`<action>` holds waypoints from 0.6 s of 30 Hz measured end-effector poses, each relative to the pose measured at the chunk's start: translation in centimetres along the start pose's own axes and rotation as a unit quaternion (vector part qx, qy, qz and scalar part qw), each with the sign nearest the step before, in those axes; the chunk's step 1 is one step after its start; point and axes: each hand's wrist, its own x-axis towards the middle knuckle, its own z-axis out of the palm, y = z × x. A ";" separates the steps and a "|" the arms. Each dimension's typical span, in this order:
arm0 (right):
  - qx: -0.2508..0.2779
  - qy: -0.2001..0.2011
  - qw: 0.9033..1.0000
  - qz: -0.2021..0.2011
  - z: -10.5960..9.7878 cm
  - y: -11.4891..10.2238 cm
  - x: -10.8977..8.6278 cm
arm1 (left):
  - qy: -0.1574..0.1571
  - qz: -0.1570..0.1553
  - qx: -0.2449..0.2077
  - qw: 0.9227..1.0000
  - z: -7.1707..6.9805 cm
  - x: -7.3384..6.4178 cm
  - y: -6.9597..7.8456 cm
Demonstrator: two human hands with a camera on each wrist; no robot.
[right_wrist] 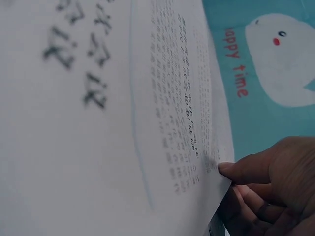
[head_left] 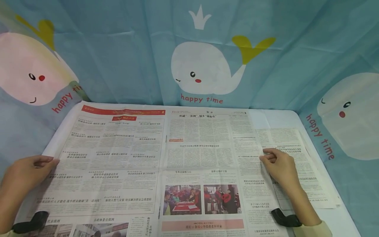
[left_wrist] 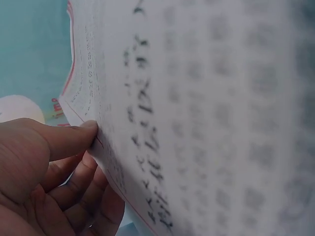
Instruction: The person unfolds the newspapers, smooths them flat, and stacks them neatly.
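Note:
A wide newspaper [head_left: 118, 164] lies spread open across the white table, printed with text columns, a red banner at its top left and colour photos lower down. My left hand [head_left: 28, 174] pinches its left edge between thumb and fingers; the left wrist view shows the thumb [left_wrist: 78, 135] on top of the sheet. At the opposite edge my right hand [head_left: 281, 168] pinches the paper too, its thumb [right_wrist: 246, 169] on the printed face in the right wrist view. The paper bows upward near both hands.
Another newspaper sheet [head_left: 311, 177] lies at the right, partly under the spread one. White table surface [head_left: 275, 122] shows at the back right. A blue cloth [head_left: 133, 65] printed with whales hangs behind and along both sides.

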 end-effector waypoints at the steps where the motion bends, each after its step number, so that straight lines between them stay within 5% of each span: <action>1: 0.000 -0.001 1.000 -0.001 0.0 0.0 0.0 | 0.002 0.006 0.000 1.000 0.0 0.0 -0.1; 8: 0.009 -0.002 1.000 0.001 -0.1 0.1 0.1 | 0.014 0.027 0.005 1.000 0.4 0.3 -0.8; 18: 0.005 0.002 1.000 -0.003 -0.2 0.6 -0.3 | 0.027 0.000 -0.003 1.000 0.7 -0.3 -0.3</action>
